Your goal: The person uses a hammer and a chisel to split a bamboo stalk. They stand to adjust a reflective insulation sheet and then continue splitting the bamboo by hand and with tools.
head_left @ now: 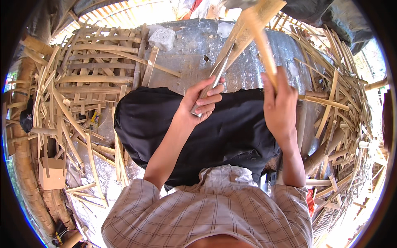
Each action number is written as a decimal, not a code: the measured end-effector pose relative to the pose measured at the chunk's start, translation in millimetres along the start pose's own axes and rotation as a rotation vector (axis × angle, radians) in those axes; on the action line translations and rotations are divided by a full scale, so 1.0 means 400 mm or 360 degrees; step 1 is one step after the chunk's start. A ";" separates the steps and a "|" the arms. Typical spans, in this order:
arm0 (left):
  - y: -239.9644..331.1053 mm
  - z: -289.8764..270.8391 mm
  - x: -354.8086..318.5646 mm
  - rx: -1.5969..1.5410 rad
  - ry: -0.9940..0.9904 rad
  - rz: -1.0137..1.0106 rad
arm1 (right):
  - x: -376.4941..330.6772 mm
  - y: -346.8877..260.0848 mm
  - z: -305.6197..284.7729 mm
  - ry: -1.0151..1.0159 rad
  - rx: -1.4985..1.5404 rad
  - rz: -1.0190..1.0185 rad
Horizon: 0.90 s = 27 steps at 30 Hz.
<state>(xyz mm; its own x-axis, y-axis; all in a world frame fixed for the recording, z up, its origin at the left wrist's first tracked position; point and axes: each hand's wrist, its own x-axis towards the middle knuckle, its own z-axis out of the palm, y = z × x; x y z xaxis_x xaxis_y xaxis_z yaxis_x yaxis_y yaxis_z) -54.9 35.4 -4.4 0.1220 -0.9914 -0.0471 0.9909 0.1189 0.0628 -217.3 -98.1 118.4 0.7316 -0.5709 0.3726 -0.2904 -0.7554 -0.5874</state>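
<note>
Grey sheeting [186,58] is lying behind a slanted wooden piece [244,45], where the left hand [206,97], wrapped round a metal tool [222,68], is apparently steadying its tip, while the closed right hand [281,99] is clasping a blurred wooden handle [264,51] low, probably for leverage.

1. I'm looking at a workshop, rough and small, given over to splitting wood or bamboo.
2. Split strips [337,93] heap up along the right side, and loose sticks [94,165] litter the left.
3. A crisscross slat panel [97,78] lies to the left of the worn grey sheet [182,62] that covers the ground.
4. Tools are out: a slim metal tool [222,70] in the left hand [204,97] meets a split piece [242,45], and the right hand [281,101] grips a wooden handle [264,49].
5. Daylight pours through a slatted wall [111,16], so the building itself looks light and open.
</note>
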 end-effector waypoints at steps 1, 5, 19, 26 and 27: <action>0.001 -0.011 0.000 -0.0004 0.0009 0.0012 | -0.003 0.005 0.015 0.0113 0.0048 -0.0007; 0.001 0.009 0.026 0.0015 -0.0012 -0.0016 | -0.050 0.138 0.078 0.0051 -0.0115 0.0016; 0.011 -0.016 0.023 0.0093 0.0034 0.0081 | -0.031 0.227 0.116 -0.0214 -0.0275 -0.0170; 0.032 -0.035 0.005 0.0019 0.0052 0.0140 | 0.055 0.056 0.005 0.0020 0.0008 0.0251; 0.032 -0.028 0.022 0.0039 0.0038 0.0127 | 0.036 0.085 0.064 0.0246 0.0127 0.0200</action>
<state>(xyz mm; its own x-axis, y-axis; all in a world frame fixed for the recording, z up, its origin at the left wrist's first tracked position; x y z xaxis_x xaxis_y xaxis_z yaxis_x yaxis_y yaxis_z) -40.4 28.8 -15.3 0.2018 -0.9773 -0.0645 0.9764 0.1956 0.0919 -200.7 -123.5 85.3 0.5877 -0.7061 0.3950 -0.3189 -0.6509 -0.6890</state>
